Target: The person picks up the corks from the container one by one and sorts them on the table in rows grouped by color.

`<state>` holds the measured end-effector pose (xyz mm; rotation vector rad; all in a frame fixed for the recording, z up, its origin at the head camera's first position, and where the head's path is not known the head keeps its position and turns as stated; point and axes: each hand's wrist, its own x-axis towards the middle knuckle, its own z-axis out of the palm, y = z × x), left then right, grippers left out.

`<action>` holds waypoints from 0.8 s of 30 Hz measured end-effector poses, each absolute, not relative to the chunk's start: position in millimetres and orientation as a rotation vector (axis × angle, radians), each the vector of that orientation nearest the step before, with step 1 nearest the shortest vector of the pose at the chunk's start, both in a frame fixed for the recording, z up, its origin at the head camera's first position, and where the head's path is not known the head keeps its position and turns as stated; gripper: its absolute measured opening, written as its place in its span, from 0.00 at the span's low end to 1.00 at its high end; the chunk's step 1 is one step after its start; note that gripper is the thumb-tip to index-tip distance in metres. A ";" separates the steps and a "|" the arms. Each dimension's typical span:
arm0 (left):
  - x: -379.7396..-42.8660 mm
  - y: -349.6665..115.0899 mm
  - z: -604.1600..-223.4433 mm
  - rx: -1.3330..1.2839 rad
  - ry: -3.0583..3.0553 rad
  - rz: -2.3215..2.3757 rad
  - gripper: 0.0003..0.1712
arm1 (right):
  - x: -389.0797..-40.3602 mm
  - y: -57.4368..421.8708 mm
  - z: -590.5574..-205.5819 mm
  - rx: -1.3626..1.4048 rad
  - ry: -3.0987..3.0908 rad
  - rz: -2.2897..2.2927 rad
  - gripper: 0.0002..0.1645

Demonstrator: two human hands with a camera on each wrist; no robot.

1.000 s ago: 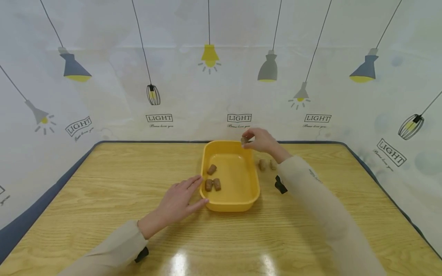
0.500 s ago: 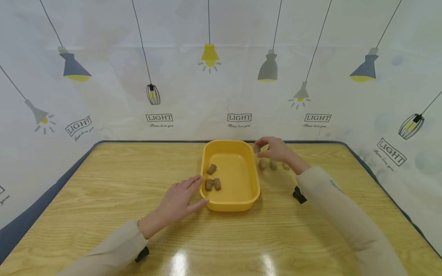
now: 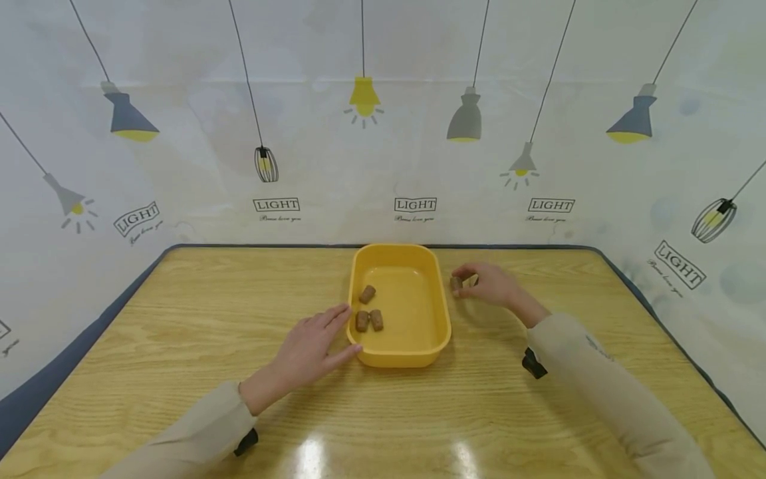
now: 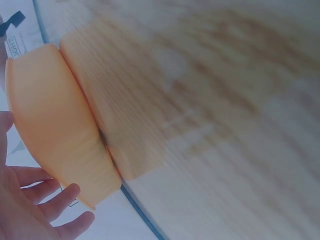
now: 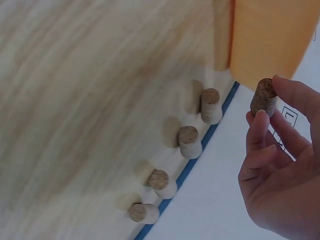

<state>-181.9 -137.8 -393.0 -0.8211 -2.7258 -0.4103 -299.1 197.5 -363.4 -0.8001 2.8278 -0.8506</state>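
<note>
A yellow plastic tub (image 3: 419, 358) stands at the far middle of the table, with three brown corks inside: one cork (image 3: 368, 294) higher up and a pair lower left. My left hand (image 3: 299, 352) rests on the tub's left rim, fingers spread and thumb near its front corner. Just right of the tub, my right hand (image 3: 491, 286) pinches a cork (image 5: 263, 98) between thumb and fingers. In the right wrist view several more corks stand in a row on the table, the nearest to the tub being a cork (image 5: 211, 106); my right hand mostly hides them from the head view.
The wooden table (image 3: 197, 319) reaches back to a white backdrop (image 3: 335, 166) printed with lamps. A dark blue edge (image 3: 269, 245) runs along the table's back. Small black devices hang under both sleeves, one device (image 3: 534, 364) at the right wrist.
My right hand, pinching a cork, has moved from over the tub's far right rim to the right and toward me, beside the tub. My left hand and the corks in the tub stay put.
</note>
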 end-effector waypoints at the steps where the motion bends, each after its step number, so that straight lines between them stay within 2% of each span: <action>1: -181.8 -137.8 -393.1 -0.822 -2.727 -0.410 0.38 | -297.9 197.9 -365.8 -0.802 2.826 -0.850 0.23; 15: -180.0 -137.0 -392.6 -0.821 -2.715 -0.419 0.38 | -290.5 209.8 -396.5 -0.921 2.825 -0.919 0.20; 24: -180.3 -136.2 -391.1 -0.816 -2.717 -0.415 0.38 | -286.1 210.5 -400.6 -0.800 2.810 -0.877 0.22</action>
